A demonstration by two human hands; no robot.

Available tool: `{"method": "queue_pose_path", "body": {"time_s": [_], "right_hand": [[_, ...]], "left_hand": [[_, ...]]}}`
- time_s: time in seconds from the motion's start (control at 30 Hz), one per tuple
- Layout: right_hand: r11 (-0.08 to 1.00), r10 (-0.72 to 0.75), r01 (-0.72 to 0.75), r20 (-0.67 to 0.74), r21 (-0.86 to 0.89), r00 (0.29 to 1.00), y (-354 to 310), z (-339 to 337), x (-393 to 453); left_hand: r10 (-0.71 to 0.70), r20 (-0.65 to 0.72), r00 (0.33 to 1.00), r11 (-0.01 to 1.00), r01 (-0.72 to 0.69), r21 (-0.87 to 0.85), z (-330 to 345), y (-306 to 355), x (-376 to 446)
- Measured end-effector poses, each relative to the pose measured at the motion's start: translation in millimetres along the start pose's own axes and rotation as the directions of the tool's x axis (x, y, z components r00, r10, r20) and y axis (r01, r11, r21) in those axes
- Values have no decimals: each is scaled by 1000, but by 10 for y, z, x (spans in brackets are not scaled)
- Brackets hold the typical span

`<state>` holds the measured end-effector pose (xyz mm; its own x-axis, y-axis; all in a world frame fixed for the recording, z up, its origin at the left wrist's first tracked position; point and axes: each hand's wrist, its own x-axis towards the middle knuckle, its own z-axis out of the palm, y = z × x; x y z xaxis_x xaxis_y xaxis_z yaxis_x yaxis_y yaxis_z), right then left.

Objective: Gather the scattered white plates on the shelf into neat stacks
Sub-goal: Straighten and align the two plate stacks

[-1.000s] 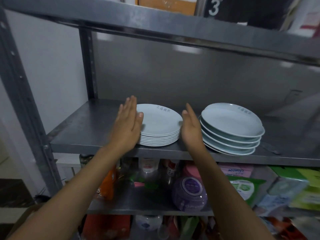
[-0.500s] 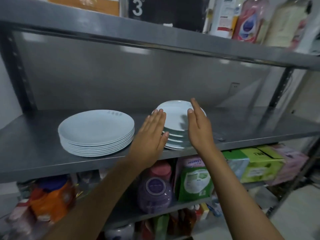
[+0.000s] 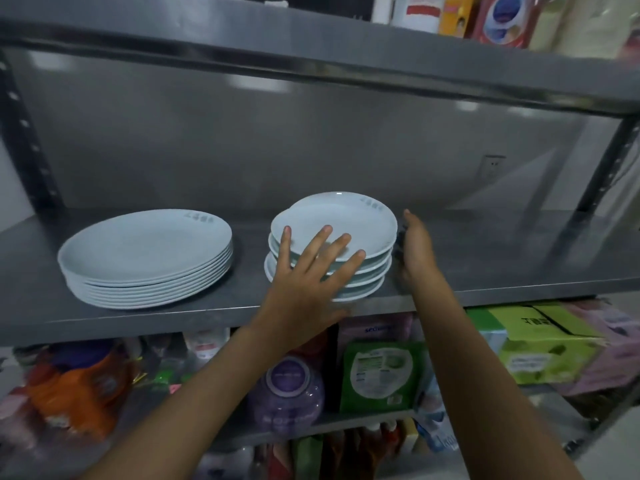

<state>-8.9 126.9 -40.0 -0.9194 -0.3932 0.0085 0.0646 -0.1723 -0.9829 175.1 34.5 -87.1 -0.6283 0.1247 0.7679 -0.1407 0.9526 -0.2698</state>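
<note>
**Squaring up the second plate stack: nearly done**

Judging from the shelf, both groups of white plates are already piled. Left stack of flat plates sits even, rims aligned, near the front edge. Right stack of deeper plates is the one left: its top plates sit offset toward the back right, rims stepped, not flush.

Left hand lies flat with fingers spread on the front of the right stack, fingertips on the top plate, not curled around anything. Right hand is open, palm facing the stack's right side, just beside the rims; contact unclear. Neither hand grips a plate.

Remaining, as I read it: nudge the right stack flush. No loose plates visible elsewhere on this shelf.

Writing: small grey marks on the top plates' rims, unreadable. Shelf below: pink pack shows partial "seaways"-like lettering; green box has dark print, illegible. Rest is blurred.
</note>
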Motion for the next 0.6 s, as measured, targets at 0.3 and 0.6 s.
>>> {"method": "queue_pose_path", "body": {"time_s": [0.3,0.6], "right_hand": [[915,180,-283,338,287,924,95,-88,216],[902,214,-329,373,278,903,200,-162,115]], "left_hand": [[-56,138,989,997,49,58,26,-95,-76],[-163,270,949,983,135,121,-143,-329,-222]]}}
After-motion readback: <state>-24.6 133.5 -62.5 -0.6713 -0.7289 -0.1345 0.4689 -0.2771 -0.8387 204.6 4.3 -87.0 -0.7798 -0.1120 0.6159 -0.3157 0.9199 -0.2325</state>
